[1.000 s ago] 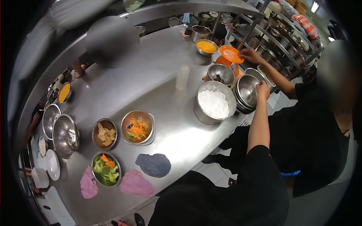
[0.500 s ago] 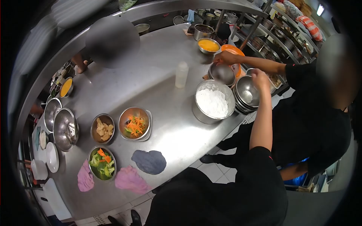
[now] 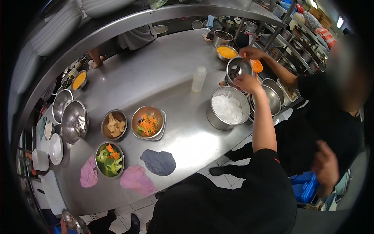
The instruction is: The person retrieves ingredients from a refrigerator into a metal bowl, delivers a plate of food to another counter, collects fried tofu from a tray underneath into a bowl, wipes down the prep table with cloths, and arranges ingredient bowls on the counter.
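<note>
My right hand (image 3: 247, 83) reaches up and right to the near side of a steel bowl (image 3: 244, 67) with some dark pieces (image 3: 234, 72) in it. Its fingers are drawn together at the bowl's lower edge; whether they grip the rim or a piece is hidden. A co-worker's hand (image 3: 252, 53) touches the far rim of the same bowl. Just below my hand is a deep steel pot (image 3: 218, 121) of white powder (image 3: 227, 109). More steel bowls (image 3: 271, 102) are nested to the right of my forearm. My left hand is out of view.
A squeeze bottle (image 3: 198, 80) stands left of the pot. Bowls of carrot strips (image 3: 148, 124), pale lumps (image 3: 116, 125) and broccoli (image 3: 109, 160) sit nearer, beside a grey cloth (image 3: 158, 162) and pink cloths (image 3: 138, 179). A co-worker (image 3: 311, 128) stands close on the right.
My right hand has moved left and away from me, from over the nested bowls to the bowl of dark pieces. The co-worker's other hand has risen at the right. The view has shifted slightly.
</note>
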The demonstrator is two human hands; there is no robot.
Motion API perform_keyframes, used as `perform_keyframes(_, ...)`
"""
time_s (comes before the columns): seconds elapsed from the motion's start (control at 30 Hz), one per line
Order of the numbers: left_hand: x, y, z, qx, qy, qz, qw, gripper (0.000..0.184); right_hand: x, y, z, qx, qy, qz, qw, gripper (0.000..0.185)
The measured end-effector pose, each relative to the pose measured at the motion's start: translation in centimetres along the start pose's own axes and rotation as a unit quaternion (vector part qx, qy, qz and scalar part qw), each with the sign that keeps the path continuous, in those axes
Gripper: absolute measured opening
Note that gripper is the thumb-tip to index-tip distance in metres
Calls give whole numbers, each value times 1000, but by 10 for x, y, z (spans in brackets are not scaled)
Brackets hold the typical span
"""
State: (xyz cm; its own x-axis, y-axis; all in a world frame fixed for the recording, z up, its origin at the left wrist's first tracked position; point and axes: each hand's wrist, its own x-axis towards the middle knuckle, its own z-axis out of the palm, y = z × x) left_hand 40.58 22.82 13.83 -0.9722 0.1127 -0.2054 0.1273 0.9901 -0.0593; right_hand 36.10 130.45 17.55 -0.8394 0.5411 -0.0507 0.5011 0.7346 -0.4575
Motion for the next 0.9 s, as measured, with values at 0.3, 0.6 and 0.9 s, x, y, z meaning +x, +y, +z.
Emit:
perform_keyframes(0.3,3,135,184,-248,-118,-36,961,50,84,30,59,-309,-37,-6,950,46)
perform_keyframes(0.6,-95,256,392,-138,-236,6,962,43,93,31,68,-260,-64,119,956,67)
perform_keyframes(0.9,-131,267,420,-100,-252,29,962,37,124,60,69,-323,-134,-16,937,48)
